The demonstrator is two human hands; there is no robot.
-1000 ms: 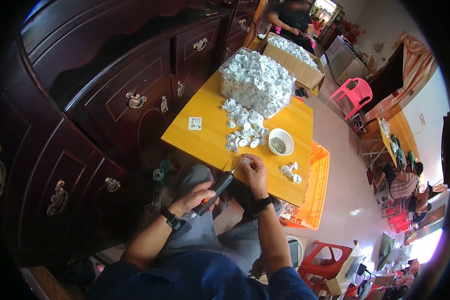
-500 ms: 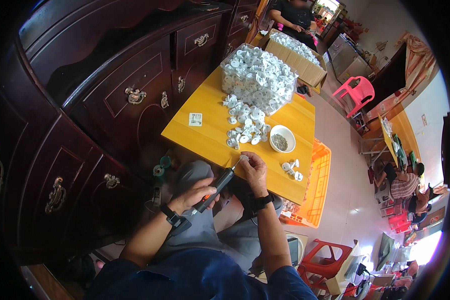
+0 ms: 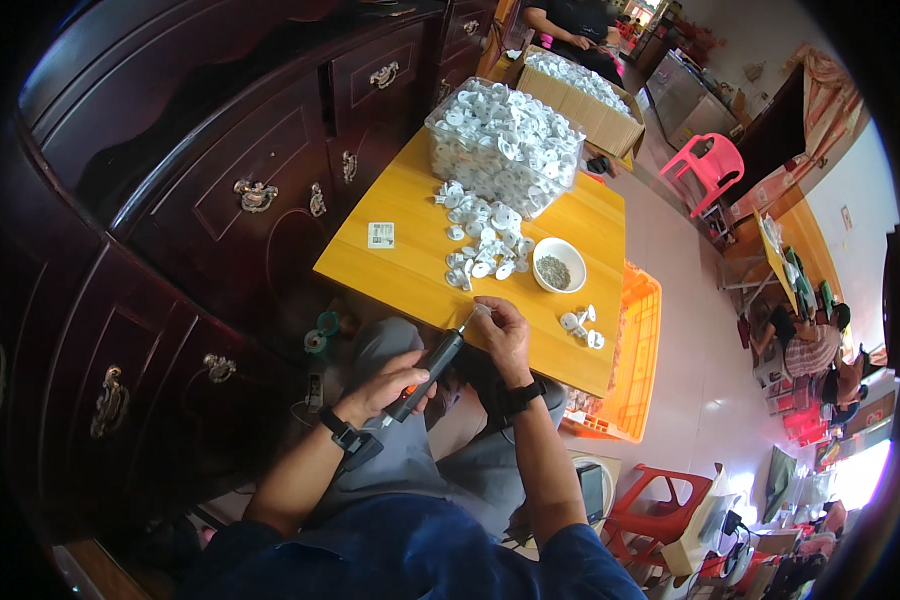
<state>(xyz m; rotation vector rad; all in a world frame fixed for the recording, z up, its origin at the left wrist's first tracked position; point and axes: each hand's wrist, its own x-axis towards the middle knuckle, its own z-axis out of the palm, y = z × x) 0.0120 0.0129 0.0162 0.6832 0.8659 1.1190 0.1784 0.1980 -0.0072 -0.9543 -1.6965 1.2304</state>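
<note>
Over the glossy yellow table (image 3: 410, 270), left hand (image 3: 385, 385) fingers grip a slim black screwdriver (image 3: 432, 365), right hand (image 3: 500, 330) pinching a small white part (image 3: 482, 311).

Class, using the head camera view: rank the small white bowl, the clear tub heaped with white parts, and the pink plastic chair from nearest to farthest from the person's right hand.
1. The small white bowl, on the yellow table just beyond the right hand.
2. The clear tub heaped with white parts, at the table's far end.
3. The pink plastic chair, out on the floor past the table, to the right.

Home workshop: dark wood cabinet (image 3: 220, 200), part-heaped yellow table (image 3: 410, 270), plastic chairs (image 3: 715, 170).
</note>
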